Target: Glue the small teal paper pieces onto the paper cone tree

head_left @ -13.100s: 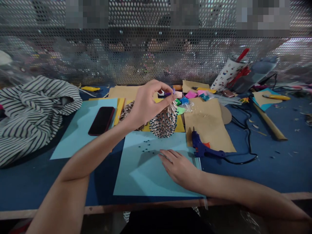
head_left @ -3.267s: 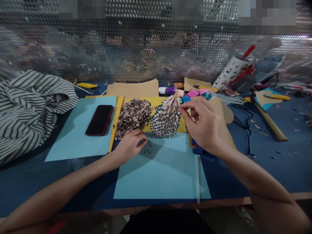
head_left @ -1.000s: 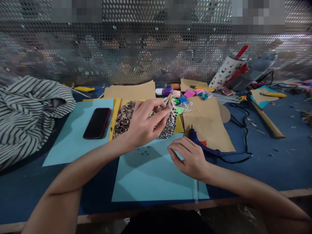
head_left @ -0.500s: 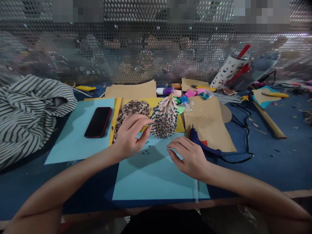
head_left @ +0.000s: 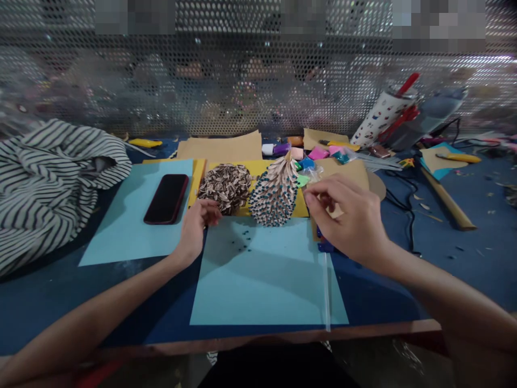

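Note:
A cone-shaped piece (head_left: 277,194) stands upright on the work surface, covered in pale sunflower seeds with small blue-green tips. My right hand (head_left: 349,218) is just to its right, thumb and forefinger brought together in a pinch; anything between them is too small to make out. A heap of striped sunflower seeds (head_left: 226,186) lies left of the cone. By the heap's near edge is my left hand (head_left: 196,226), fingers loosely bent and apart with nothing visible in them. Beneath my right hand, a blue glue gun (head_left: 326,247) is mostly hidden.
Light-blue paper (head_left: 266,285) lies in front, with small dark bits (head_left: 242,245) and a clear stick (head_left: 327,296) on it. A phone (head_left: 166,199) and striped cloth (head_left: 56,183) are left. Clay packets (head_left: 319,153), a patterned tumbler (head_left: 379,118) and a wooden handle (head_left: 448,199) lie beyond.
My left hand has drawn back left from the cone to the seed heap. My right hand has moved up and right, over the glue gun, its fingertips closing together beside the cone.

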The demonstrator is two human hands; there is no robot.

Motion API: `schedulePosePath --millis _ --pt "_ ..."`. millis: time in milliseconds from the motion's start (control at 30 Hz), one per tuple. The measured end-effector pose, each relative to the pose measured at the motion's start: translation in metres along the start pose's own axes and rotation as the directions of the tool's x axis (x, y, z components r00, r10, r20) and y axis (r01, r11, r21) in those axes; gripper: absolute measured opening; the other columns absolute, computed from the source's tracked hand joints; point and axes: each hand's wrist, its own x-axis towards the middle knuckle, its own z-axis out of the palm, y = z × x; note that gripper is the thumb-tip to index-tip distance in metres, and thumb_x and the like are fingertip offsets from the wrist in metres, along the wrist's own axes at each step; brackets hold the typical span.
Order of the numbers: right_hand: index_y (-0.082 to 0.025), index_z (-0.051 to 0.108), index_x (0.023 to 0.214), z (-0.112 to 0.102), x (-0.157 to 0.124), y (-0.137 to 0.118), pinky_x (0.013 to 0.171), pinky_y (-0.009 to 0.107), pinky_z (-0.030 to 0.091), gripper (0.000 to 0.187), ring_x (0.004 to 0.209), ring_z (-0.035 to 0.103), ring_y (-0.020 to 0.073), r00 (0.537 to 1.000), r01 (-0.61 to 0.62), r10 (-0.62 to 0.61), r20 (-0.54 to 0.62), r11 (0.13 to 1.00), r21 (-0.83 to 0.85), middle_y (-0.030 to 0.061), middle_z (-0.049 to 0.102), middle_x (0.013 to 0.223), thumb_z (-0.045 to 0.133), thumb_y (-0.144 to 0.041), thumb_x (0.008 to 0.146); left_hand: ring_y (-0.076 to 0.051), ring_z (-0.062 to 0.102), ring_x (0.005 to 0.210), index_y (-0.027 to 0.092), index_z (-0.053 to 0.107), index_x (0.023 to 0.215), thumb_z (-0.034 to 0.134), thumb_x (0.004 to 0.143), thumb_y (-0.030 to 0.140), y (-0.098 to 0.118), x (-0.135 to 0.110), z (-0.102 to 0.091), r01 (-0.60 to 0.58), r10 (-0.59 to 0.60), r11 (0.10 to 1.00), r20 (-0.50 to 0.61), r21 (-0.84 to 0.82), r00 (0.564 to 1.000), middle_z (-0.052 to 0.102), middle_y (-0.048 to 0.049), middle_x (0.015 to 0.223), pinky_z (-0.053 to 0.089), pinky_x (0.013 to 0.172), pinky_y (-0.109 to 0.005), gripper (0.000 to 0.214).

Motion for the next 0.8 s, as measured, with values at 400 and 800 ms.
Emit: schedulePosePath --millis 400,800 --pt "-0.015 0.06 0.086 0.067 -0.043 -0.016 0.057 0.026 0.044 0.009 0.071 0.061 0.0149 0.88 0.14 -0.151 0.45 0.988 0.058 0.0054 0.063 0.082 0.051 -0.015 0.089 -0.017 0.066 0.084 0.018 0.066 0.093 0.051 0.088 0.017 0.004 -0.012 0.009 -0.67 0.423 0.598 0.537 0.44 0.73 0.068 -0.0067 0.09 0.052 0.071 -0.029 0.016" --pt "-0.021 0.057 0.075 -0.001 0.049 0.013 0.057 0.028 0.042 0.016 0.065 0.056 0.0132 0.984 -0.019 0.004 -0.177 0.996 -0.084 0.0005 0.06 0.07 0.057 -0.028 0.089 -0.02 0.065 0.08 0.016 0.064 0.083 0.057 0.087 0.026 0.001 -0.006 0.015 -0.602 0.276 0.612 0.575 0.513 0.77 0.065 -0.0063 0.084 0.051 0.07 -0.032 0.013"
